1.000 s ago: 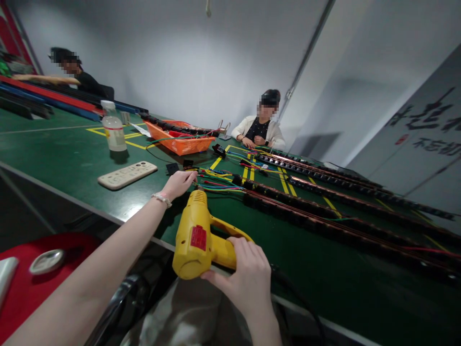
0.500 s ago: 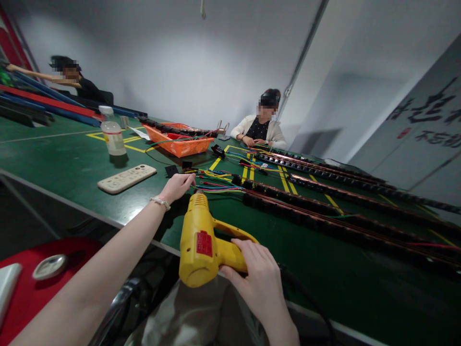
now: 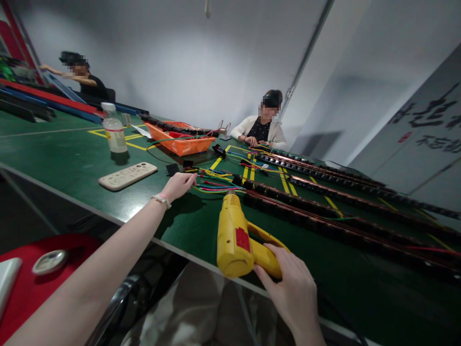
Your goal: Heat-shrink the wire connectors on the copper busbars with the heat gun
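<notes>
A yellow heat gun with a red label is gripped by its handle in my right hand. Its nozzle points away from me, close to a bundle of coloured wires. My left hand, with a beaded bracelet at the wrist, is closed in a pinch at the left ends of these wires. Which wires lie between the fingertips is hard to make out. The wires run right into long dark strips with copper-coloured lengths lying across the green table.
Left of my left hand lie a beige phone-like slab and a drink bottle. An orange basket holding dark strips stands behind. A co-worker sits across the table, another person at far left. A red stool is lower left.
My right hand has carried the heat gun to the right, so its nozzle is now farther from my left hand. The left hand keeps its pinch at the wires.
</notes>
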A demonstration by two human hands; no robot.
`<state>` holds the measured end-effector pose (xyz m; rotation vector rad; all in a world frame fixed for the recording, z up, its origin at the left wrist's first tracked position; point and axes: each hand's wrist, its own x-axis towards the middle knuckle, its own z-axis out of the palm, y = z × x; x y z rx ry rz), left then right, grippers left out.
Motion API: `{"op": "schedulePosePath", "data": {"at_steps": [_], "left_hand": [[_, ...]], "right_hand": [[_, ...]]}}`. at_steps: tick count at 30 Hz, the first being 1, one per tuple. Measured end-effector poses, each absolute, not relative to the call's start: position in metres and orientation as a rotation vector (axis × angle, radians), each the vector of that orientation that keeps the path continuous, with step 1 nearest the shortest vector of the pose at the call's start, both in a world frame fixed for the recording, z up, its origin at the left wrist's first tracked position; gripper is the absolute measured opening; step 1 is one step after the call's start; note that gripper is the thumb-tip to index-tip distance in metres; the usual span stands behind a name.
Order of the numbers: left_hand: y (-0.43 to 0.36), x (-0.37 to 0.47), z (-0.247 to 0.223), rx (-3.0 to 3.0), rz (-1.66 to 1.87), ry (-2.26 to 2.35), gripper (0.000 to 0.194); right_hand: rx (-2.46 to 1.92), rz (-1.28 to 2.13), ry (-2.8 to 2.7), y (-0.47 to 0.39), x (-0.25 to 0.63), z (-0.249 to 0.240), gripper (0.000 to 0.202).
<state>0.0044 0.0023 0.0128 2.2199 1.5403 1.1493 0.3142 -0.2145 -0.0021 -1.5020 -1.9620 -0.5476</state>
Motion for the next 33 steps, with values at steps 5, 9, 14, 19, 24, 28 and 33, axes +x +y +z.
{"op": "schedulePosePath", "data": {"at_steps": [5,9,14,19,24,28,33], "left_hand": [[0.003,0.004,0.011,2.24,1.15,1.538,0.035],[0.006,0.005,0.006,2.373,0.91,1.568,0.028],[0.008,0.007,0.004,2.532,0.805,1.636,0.036],[0.016,0.008,-0.004,2.528,0.846,1.492,0.037],[0.023,0.015,-0.01,2.54,0.888,1.374,0.024],[0.024,0.02,-0.01,2.514,0.879,1.391,0.021],[0.024,0.021,-0.013,2.438,0.921,1.432,0.019]], "right_hand": [[-1.551,-0.635,-1.91,-0.216,0.32,-0.005,0.042],[-1.552,-0.677,-1.903,-0.217,0.318,-0.005,0.041],[-1.55,-0.716,-1.924,-0.216,0.317,-0.005,0.043],[-1.533,-0.738,-1.919,-0.218,0.314,-0.008,0.043],[-1.555,-0.764,-1.883,-0.222,0.291,-0.012,0.045],[-1.561,-0.741,-1.848,-0.223,0.266,-0.014,0.045],[-1.497,-0.656,-1.874,-0.218,0.245,-0.016,0.047]]}}
